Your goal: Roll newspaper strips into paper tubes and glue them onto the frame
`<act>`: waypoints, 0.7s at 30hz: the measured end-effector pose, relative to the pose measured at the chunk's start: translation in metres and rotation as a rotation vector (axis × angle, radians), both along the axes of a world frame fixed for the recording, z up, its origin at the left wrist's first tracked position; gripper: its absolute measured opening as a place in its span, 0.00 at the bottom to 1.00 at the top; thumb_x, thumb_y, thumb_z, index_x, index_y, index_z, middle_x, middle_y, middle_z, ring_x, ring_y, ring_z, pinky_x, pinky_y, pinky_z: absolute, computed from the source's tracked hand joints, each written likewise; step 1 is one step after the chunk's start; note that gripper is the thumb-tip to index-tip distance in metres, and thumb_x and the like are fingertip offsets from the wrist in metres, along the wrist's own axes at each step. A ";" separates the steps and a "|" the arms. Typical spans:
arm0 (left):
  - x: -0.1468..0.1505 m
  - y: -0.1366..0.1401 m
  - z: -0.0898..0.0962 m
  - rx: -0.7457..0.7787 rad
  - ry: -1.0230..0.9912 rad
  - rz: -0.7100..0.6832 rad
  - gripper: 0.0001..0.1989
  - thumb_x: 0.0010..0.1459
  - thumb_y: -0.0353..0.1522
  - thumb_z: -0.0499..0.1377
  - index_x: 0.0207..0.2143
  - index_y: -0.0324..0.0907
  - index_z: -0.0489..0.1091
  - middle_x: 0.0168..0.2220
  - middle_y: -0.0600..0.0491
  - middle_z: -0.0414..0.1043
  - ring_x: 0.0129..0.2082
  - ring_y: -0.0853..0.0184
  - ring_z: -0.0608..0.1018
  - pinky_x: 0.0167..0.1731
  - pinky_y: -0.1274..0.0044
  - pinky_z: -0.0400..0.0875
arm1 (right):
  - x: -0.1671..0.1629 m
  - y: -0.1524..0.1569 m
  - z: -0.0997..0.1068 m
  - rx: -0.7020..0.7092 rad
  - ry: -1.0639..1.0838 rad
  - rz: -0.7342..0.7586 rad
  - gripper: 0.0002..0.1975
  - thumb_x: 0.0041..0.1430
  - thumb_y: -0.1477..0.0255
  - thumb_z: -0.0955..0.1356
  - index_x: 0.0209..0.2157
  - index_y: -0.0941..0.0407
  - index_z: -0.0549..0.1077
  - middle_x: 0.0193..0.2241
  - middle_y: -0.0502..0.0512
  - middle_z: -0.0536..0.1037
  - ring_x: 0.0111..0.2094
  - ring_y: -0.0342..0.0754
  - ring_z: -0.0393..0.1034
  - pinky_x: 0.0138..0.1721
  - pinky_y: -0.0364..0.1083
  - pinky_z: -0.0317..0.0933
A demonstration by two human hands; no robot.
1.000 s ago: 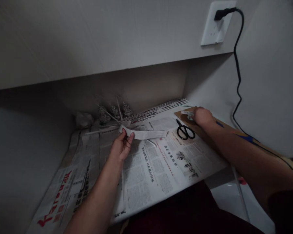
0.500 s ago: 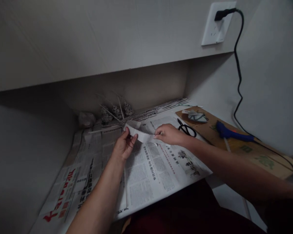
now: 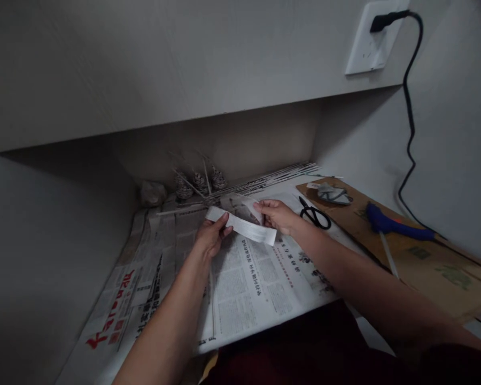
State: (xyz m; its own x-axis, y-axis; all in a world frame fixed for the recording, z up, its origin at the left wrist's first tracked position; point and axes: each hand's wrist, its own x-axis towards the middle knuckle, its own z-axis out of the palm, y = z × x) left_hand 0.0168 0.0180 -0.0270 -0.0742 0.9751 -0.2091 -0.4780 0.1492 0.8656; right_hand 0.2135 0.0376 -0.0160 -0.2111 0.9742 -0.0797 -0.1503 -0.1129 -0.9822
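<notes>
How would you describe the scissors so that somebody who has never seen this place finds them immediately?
On the newspaper-covered table, look for the brown cardboard along the right side. The scissors lie at its left edge, just right of the person's right hand. Black with two wide looped handles, they stand out from the blue glue gun on the cardboard.

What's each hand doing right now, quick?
Left hand: closed, holding the white strip.
Right hand: closed, pinching a thin pale piece; whether it joins the strip can't be told.
</notes>
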 end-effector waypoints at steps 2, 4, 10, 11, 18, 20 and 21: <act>-0.001 0.002 -0.001 -0.001 0.009 0.010 0.11 0.41 0.29 0.69 0.28 0.35 0.73 0.26 0.53 0.75 0.22 0.74 0.75 0.17 0.86 0.70 | -0.003 0.010 -0.004 0.032 -0.021 -0.079 0.13 0.44 0.64 0.73 0.30 0.57 0.70 0.17 0.45 0.70 0.14 0.38 0.59 0.13 0.38 0.50; -0.002 0.002 -0.002 0.019 0.043 -0.001 0.12 0.41 0.32 0.69 0.28 0.35 0.73 0.24 0.53 0.74 0.18 0.75 0.72 0.12 0.87 0.64 | -0.007 0.016 -0.009 0.078 -0.060 -0.130 0.18 0.46 0.68 0.72 0.40 0.55 0.70 0.19 0.44 0.71 0.13 0.37 0.57 0.13 0.38 0.48; -0.007 0.005 0.006 0.075 -0.041 0.160 0.09 0.45 0.33 0.66 0.28 0.38 0.71 0.24 0.54 0.73 0.20 0.73 0.74 0.14 0.85 0.63 | -0.010 0.020 -0.030 0.208 -0.192 -0.016 0.17 0.51 0.67 0.67 0.44 0.55 0.74 0.25 0.49 0.75 0.20 0.40 0.64 0.19 0.38 0.55; -0.009 0.005 0.009 0.090 -0.102 0.180 0.07 0.46 0.32 0.64 0.27 0.39 0.70 0.25 0.55 0.74 0.23 0.71 0.76 0.19 0.83 0.68 | -0.008 0.021 -0.034 0.212 -0.236 -0.010 0.14 0.51 0.67 0.67 0.40 0.57 0.76 0.27 0.51 0.76 0.22 0.40 0.65 0.19 0.38 0.56; -0.015 -0.006 0.029 0.270 -0.193 0.176 0.05 0.47 0.28 0.61 0.30 0.42 0.70 0.29 0.55 0.75 0.36 0.63 0.78 0.42 0.69 0.72 | 0.012 0.036 -0.051 0.242 -0.355 -0.258 0.14 0.53 0.66 0.66 0.39 0.55 0.77 0.33 0.53 0.79 0.26 0.43 0.70 0.23 0.40 0.62; -0.018 -0.010 0.034 0.354 -0.121 0.161 0.10 0.47 0.29 0.63 0.35 0.44 0.70 0.28 0.56 0.74 0.33 0.64 0.78 0.40 0.69 0.72 | 0.015 0.042 -0.056 0.269 -0.315 -0.326 0.14 0.53 0.66 0.66 0.39 0.55 0.77 0.35 0.54 0.79 0.29 0.45 0.71 0.25 0.40 0.64; -0.021 -0.011 0.036 0.396 -0.072 0.163 0.11 0.47 0.31 0.64 0.36 0.45 0.71 0.28 0.56 0.74 0.33 0.65 0.77 0.39 0.70 0.72 | 0.016 0.045 -0.058 0.286 -0.292 -0.347 0.14 0.52 0.65 0.66 0.38 0.56 0.77 0.35 0.55 0.79 0.30 0.45 0.72 0.25 0.41 0.64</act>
